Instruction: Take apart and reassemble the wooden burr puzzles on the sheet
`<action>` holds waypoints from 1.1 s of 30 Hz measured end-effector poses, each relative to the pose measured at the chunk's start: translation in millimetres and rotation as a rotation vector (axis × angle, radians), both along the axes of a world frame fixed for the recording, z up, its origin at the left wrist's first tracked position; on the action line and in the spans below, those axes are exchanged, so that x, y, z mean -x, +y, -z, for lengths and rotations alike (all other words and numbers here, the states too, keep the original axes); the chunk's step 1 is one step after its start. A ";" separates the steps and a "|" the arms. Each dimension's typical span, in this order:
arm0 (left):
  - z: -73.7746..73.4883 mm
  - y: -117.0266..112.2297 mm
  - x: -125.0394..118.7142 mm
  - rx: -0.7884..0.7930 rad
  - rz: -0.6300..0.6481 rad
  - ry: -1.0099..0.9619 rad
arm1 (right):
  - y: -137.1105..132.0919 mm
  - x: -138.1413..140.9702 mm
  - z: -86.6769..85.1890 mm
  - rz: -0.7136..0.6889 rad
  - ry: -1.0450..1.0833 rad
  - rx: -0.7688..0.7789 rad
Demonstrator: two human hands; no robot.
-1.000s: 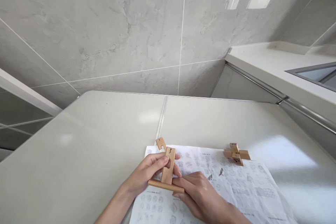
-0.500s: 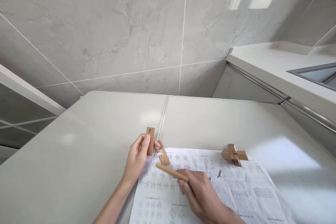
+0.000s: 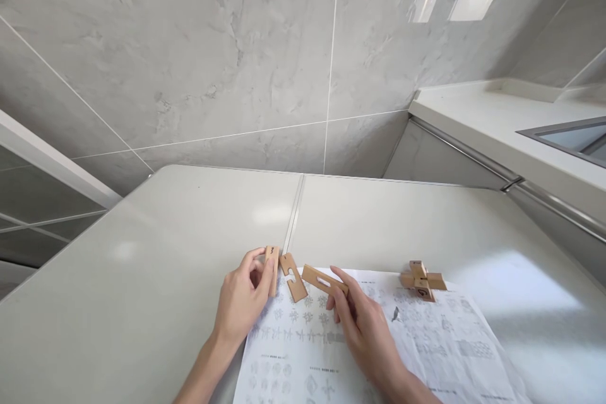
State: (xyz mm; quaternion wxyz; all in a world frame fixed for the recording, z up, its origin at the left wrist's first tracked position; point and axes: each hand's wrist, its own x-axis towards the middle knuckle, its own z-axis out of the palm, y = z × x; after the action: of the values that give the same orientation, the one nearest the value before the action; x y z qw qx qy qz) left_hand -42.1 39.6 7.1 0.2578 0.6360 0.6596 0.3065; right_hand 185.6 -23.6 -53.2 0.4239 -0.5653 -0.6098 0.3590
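Pinched between the thumb and fingers of my left hand (image 3: 243, 297) is a narrow wooden puzzle piece (image 3: 271, 270) with a dark mark near its top. My right hand (image 3: 362, 325) grips the right end of a flat wooden puzzle piece with a slot (image 3: 313, 276), its long opening turned toward me. Between the two hands a notched wooden puzzle piece (image 3: 298, 287) lies tilted at the top left edge of a printed sheet (image 3: 284, 350). The lower part of the left piece is partly covered by my thumb.
A cross-shaped wooden puzzle assembly (image 3: 421, 280) stands at the sheet's upper right. A small dark scrap or print (image 3: 396, 314) shows on the paper. The white table (image 3: 142, 278) has a seam down its middle; a grey tiled wall (image 3: 227, 63) rises behind.
My left hand has lowered its piece slightly. My right hand has raised its piece and turned it, so the slotted face now shows instead of the thin edge.
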 end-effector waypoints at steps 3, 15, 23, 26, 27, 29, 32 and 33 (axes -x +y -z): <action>0.6 -12.9 0.5 0.029 -0.015 0.105 | -0.3 0.8 -0.1 -0.005 -0.014 -0.023; 11.3 -18.6 -5.7 -0.002 0.045 0.356 | 3.5 3.6 -10.1 -0.005 -0.144 -0.136; 20.2 -19.0 -5.6 -0.140 0.192 0.247 | 4.0 4.4 -5.2 -0.074 -0.191 -0.212; 19.8 -18.7 -7.1 -0.082 0.340 0.237 | 4.4 3.7 -7.9 -0.087 -0.187 -0.198; 19.6 -18.6 -7.8 -0.074 0.386 0.244 | 4.7 3.4 -9.2 -0.091 -0.180 -0.194; 19.7 -18.1 -9.1 -0.081 0.454 0.261 | 5.4 2.8 -12.1 -0.102 -0.165 -0.189; 20.4 -15.5 -10.1 -0.113 0.493 0.271 | 6.1 1.7 -15.6 -0.124 -0.153 -0.182; 20.5 -14.0 -10.1 -0.123 0.496 0.270 | 6.2 1.3 -16.3 -0.129 -0.154 -0.177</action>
State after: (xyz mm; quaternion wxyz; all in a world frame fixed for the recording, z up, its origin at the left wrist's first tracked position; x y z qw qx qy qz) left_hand -32.0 25.6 -13.4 0.1959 0.8272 0.4926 0.1861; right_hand 184.4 -17.4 -36.9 0.4001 -0.5110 -0.7050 0.2858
